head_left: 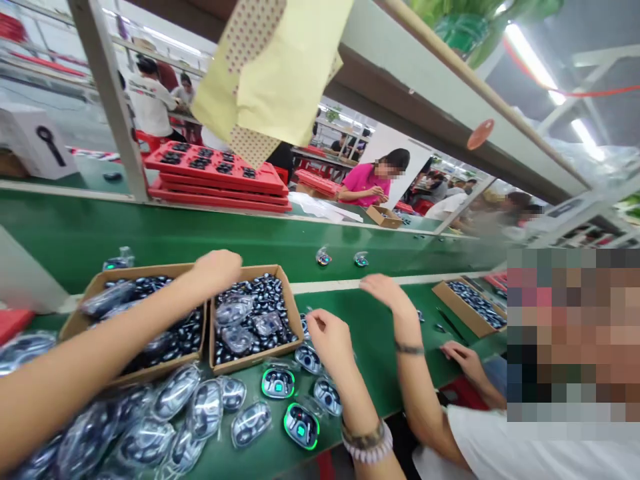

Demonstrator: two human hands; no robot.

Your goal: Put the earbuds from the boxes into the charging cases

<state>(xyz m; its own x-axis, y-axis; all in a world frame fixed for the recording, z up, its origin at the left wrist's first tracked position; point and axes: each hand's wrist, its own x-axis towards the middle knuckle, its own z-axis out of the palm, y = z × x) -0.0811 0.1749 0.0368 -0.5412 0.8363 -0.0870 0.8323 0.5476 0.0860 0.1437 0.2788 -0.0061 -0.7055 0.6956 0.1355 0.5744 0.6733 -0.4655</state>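
cardboard boxes (260,356) hold small dark pieces (273,293); left hand (219,270) over them, fingers hidden, grip cannot be told; right hand (330,337) loosely curled near bagged cases (309,361), hold unclear.

Cases (205,408) lie on the bench (373,333) before two cartons (257,357), stacked trays (215,189) behind.

One head-worn view, forward and down

I watch through a single camera on the wearer's head, facing ahead and down over the table (380,340). My horizon leans, the shelf beam (445,97) sloping from twelve o'clock toward three. The left forearm (115,340) lies very near the lens at eight o'clock; workers (150,100) at ten are far off.
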